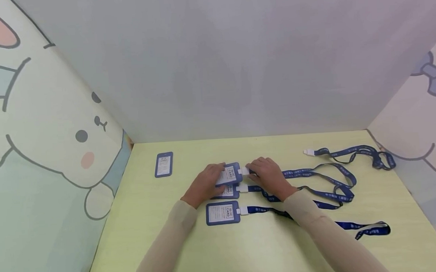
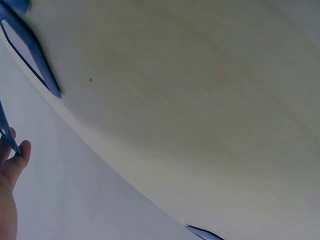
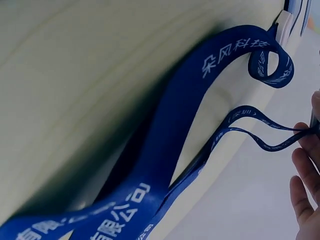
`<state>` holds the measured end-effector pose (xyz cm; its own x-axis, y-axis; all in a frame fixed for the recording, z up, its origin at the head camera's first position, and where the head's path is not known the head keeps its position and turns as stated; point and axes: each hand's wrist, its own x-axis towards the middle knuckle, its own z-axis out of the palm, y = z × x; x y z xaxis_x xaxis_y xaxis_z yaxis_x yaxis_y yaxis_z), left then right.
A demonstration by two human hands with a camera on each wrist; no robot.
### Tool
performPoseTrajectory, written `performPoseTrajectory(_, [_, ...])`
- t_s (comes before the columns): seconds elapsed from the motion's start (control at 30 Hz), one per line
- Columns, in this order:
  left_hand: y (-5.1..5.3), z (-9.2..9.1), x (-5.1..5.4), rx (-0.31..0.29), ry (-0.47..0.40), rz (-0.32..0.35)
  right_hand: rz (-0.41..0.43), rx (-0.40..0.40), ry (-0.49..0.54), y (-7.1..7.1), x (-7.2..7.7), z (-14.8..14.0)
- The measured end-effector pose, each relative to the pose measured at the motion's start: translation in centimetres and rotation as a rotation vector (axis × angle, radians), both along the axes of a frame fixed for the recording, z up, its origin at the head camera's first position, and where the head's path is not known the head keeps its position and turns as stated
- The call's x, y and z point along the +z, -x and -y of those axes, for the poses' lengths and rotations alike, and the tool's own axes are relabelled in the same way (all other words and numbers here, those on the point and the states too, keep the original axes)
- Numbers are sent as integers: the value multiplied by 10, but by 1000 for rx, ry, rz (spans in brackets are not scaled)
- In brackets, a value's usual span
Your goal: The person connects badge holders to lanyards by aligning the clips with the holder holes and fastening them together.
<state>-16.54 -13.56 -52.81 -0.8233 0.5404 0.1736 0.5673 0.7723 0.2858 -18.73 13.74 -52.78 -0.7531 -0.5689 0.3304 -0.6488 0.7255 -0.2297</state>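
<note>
My left hand point(image 1: 205, 182) grips the left end of a blue badge holder point(image 1: 228, 174) with a white ID card inside, raised a little over the table. At its right end sits a white clip point(image 1: 245, 171), and my right hand point(image 1: 269, 175) pinches the navy lanyard point(image 1: 297, 173) just beside that clip. In the right wrist view this lanyard point(image 3: 270, 146) trails from the fingertips. Partly under the held holder and the left hand lies a second badge holder point(image 1: 226, 192) with its lanyard attached. Nearer the front, a third badge holder point(image 1: 223, 213) lies flat, also joined to a lanyard point(image 1: 260, 209).
A separate badge holder point(image 1: 164, 164) lies at the table's back left without a lanyard. Another lanyard point(image 1: 359, 148) with a white end clip point(image 1: 309, 152) rests at the back right. Lanyard loops spread across the right side of the yellow table point(image 1: 135, 255). A grey wall point(image 1: 236, 69) borders the back.
</note>
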Motion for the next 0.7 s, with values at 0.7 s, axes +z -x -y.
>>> performPoseTrajectory(0.7, [24,14,-8,37,60,106,28,-101,-162,21,-8,30])
